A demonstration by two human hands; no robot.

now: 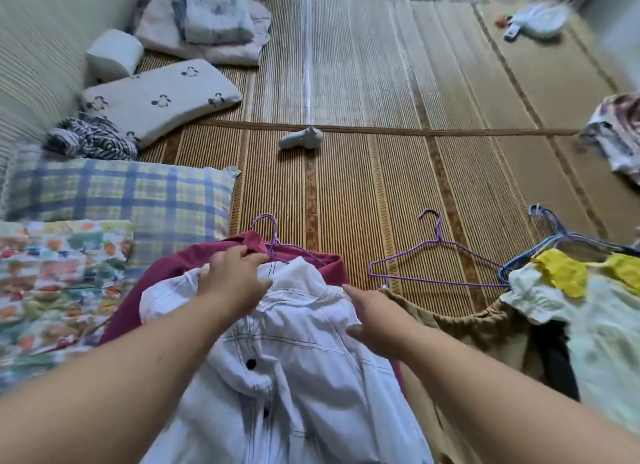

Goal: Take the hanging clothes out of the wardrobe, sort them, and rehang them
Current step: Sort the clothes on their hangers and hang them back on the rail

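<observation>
A white button-up shirt (294, 353) with dark stitching lies on top of a maroon garment (166, 273) on a straw mat. A purple wire hanger (273, 242) sticks out at its collar. My left hand (232, 276) rests on the shirt's collar, fingers curled at the fabric by the hanger. My right hand (374, 318) lies on the shirt's right shoulder, fingers relaxed. A bare purple hanger (436, 256) lies to the right, over tan trousers (485, 328). Further right is a white and yellow garment (588, 308) on blue hangers (554, 231).
Pillows line the left: a plaid one (121, 193), a floral one (59, 273), a white printed one (159, 96). Folded bedding (214, 24) sits at the back left. A small grey object (301, 138) lies mid-mat. Patterned clothes (620, 134) lie at the right edge.
</observation>
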